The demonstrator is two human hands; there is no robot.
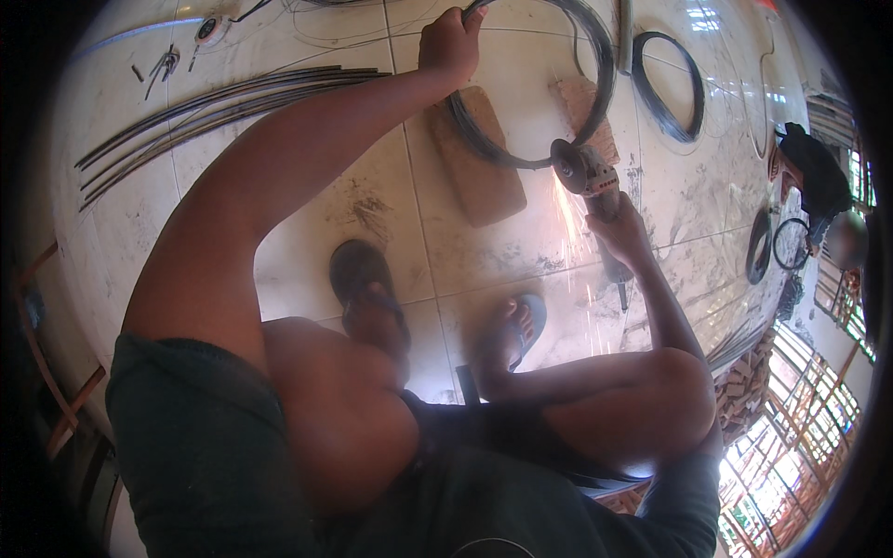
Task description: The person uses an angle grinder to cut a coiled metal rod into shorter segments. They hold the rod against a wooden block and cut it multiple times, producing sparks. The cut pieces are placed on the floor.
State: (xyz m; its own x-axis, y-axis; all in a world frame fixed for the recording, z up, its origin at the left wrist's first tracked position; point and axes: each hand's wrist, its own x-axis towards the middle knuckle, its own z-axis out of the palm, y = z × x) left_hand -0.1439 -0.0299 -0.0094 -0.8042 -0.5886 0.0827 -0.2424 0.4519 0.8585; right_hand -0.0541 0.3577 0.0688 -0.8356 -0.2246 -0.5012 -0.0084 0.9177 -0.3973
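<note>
My left hand [450, 46] is closed around the upper left side of a coil of dark wire [606, 74]. The coil's near part lies over two reddish-brown blocks, a larger one [484, 177] and another [595, 110] partly covered by the coil. In my right hand [625, 232] is an angle grinder [603, 181], its round disc at the near right edge of the coil. Orange sparks [567, 206] stream from the disc toward my feet. Whether the disc is cutting through the wire is too small to tell.
Several dark rods [233, 98] lie on the tiled floor at left, near a tape measure [212, 31]. A second wire coil [670, 88] lies at right, with loose wires around. My sandalled feet [370, 288] are close by. Another person [819, 172] is at far right beside more coils [759, 246].
</note>
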